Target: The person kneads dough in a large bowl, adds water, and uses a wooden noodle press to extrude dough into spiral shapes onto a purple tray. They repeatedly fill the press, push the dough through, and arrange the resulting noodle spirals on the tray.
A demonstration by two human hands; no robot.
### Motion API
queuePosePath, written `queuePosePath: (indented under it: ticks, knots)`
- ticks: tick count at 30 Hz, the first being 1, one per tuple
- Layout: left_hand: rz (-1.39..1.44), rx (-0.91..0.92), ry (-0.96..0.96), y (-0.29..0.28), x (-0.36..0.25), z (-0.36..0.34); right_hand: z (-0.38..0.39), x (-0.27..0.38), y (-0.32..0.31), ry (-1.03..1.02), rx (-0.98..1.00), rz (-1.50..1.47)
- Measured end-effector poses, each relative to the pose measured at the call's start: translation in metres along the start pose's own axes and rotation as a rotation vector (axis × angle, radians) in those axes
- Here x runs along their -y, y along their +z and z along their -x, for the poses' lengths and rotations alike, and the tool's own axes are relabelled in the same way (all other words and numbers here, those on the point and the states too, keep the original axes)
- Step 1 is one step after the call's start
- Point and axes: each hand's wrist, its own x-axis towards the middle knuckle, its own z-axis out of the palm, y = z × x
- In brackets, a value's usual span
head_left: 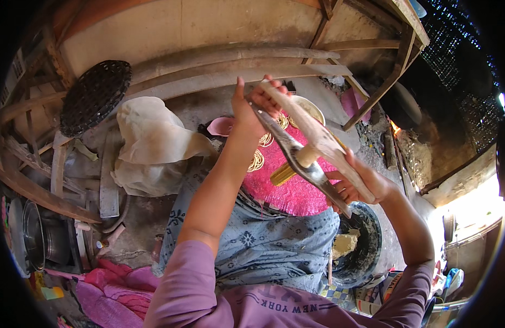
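Observation:
I hold a two-handled wooden dough press (318,136) slanting over my lap, with a gold-coloured cylinder (283,174) between its bars. My left hand (255,112) is closed round the press's upper-left end, thumb sticking up. At the lower-right end, my right hand (370,180) grips the bars. Beneath the press lies a round, bright pink surface (296,199). Coils of pale dough strands (256,161) rest along its left and far side. A lump of dough (345,244) sits in a black basin (367,265) by my right knee.
A pale bowl (313,107) and a pink dish (220,127) stand beyond the pink surface. To the left are a crumpled translucent sheet (154,136) and a dark woven tray (97,95). Wooden beams (236,76) cross the back. A small fire (394,129) burns at right. Pink cloths (113,292) lie lower left.

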Motion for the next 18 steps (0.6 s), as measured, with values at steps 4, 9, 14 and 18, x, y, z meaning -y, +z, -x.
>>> queuePosePath:
  ticks: [4,9,14,18]
  knots:
    - [0.045,-0.060,0.100,-0.030,0.002,0.008,0.009,0.030,0.016,-0.006,-0.074,0.168]
    - [0.013,0.008,0.167,-0.010,-0.029,0.006,0.007,0.053,0.039,-0.076,-0.184,0.365]
    - [0.096,-0.049,0.150,0.006,-0.025,0.025,0.030,0.055,0.041,-0.011,-0.123,0.369]
    - [0.118,-0.017,0.180,0.009,-0.009,0.017,0.038,0.061,0.033,-0.046,-0.141,0.328]
